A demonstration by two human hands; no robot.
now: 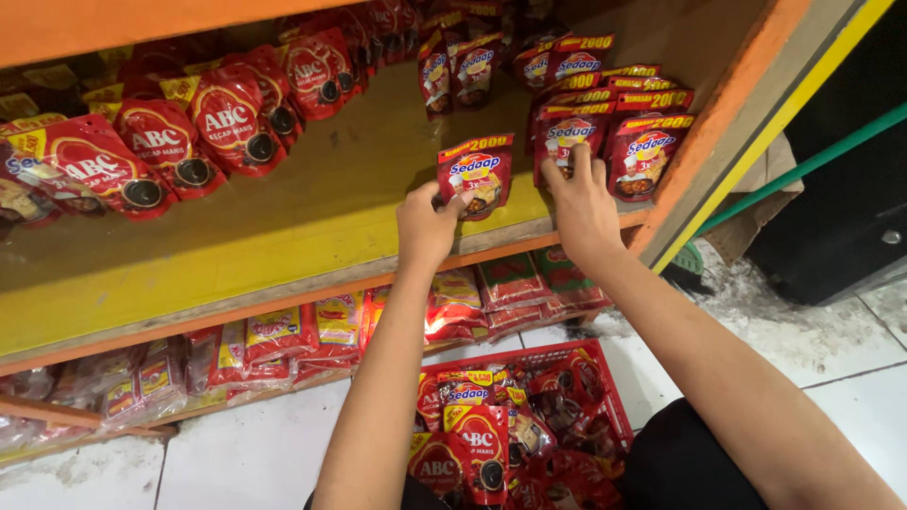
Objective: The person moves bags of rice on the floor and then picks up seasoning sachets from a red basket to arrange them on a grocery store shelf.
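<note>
Head view, looking down: a small red sauce sachet is pinched upright at its lower left corner by the left hand, fingers closed on it, near the front edge of the yellow shelf board. The sachet is held just left of a row of matching red sachets that stands upright at the shelf's right end, against the orange side panel. The right hand is laid on the front sachets of that row, its fingers spread and pressing against them; nothing is seen to be gripped by it. The two hands are kept apart, with the held sachet between them. Larger red spouted pouches are lined along the left and back of the same shelf. On the lower shelf, flat red and yellow packets are stacked. Below the forearms, a red plastic basket filled with mixed pouches and sachets rests on the white tiled floor.
</note>
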